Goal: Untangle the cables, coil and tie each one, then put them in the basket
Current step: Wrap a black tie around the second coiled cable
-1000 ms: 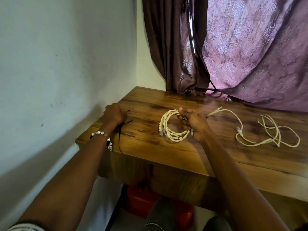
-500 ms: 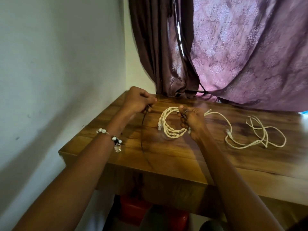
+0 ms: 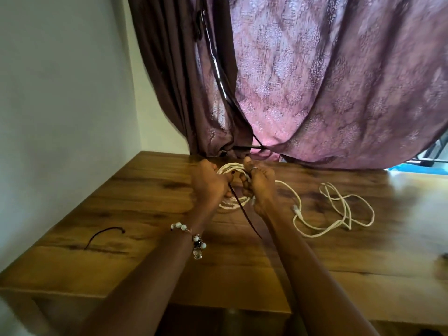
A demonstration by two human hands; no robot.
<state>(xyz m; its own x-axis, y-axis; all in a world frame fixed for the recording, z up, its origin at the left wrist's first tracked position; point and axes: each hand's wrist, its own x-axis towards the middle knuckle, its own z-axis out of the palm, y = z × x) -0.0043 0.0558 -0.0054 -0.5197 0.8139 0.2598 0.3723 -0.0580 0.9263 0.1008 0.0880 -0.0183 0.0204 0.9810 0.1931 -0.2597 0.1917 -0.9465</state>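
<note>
A coiled cream cable (image 3: 231,169) is held upright over the wooden table (image 3: 145,270), between my two hands. My right hand (image 3: 258,187) grips the coil's right side. My left hand (image 3: 208,185) sits at the coil's left side and pinches a thin dark tie (image 3: 244,215) that hangs down toward me. A second cream cable (image 3: 339,209) lies loose and looped on the table to the right, one plug near my right wrist. The basket is not in view.
Another dark tie (image 3: 104,235) lies on the table at the left, near the white wall (image 3: 60,117). A purple curtain (image 3: 327,81) hangs behind the table and touches its back edge. The table's front edge is close to me.
My left hand lifted a dark tie from the table's left side and brought it to the coil. My right hand kept hold of the coil. The camera tilted down.
</note>
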